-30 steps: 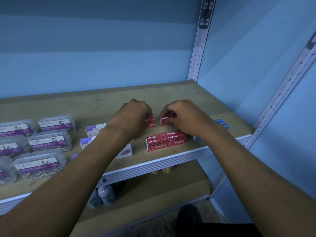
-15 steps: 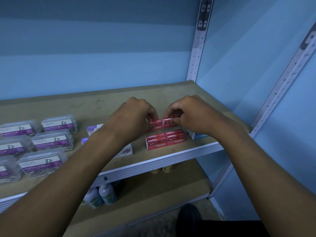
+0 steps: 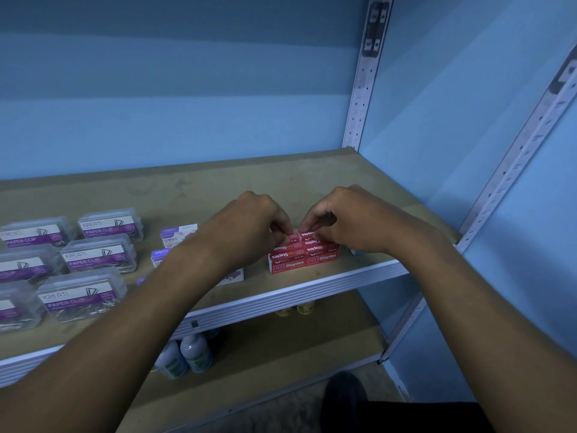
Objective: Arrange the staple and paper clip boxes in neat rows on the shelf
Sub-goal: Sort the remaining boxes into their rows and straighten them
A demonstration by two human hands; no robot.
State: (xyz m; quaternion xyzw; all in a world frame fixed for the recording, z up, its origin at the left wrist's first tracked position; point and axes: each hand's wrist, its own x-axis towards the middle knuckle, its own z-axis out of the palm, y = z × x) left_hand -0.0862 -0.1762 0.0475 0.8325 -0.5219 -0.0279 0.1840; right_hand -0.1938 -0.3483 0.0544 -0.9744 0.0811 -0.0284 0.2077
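Several red staple boxes (image 3: 301,259) sit stacked in a tight block near the shelf's front edge. My left hand (image 3: 249,226) pinches a small red staple box (image 3: 292,237) on top of the block at its left. My right hand (image 3: 349,220) pinches a second red staple box (image 3: 307,235) right beside it, and the two boxes touch. White and purple staple boxes (image 3: 178,235) lie to the left, partly hidden by my left forearm. Clear paper clip boxes (image 3: 98,256) with purple labels stand in rows at the far left.
The brown shelf board (image 3: 218,185) is bare behind the boxes. A blue box (image 3: 356,252) peeks out under my right wrist. Metal uprights (image 3: 359,104) stand at the right corner. White bottles (image 3: 195,351) sit on the lower shelf.
Both hands have carried their red boxes forward from the shelf board onto the top of the red stack, and the two boxes have come together side by side.
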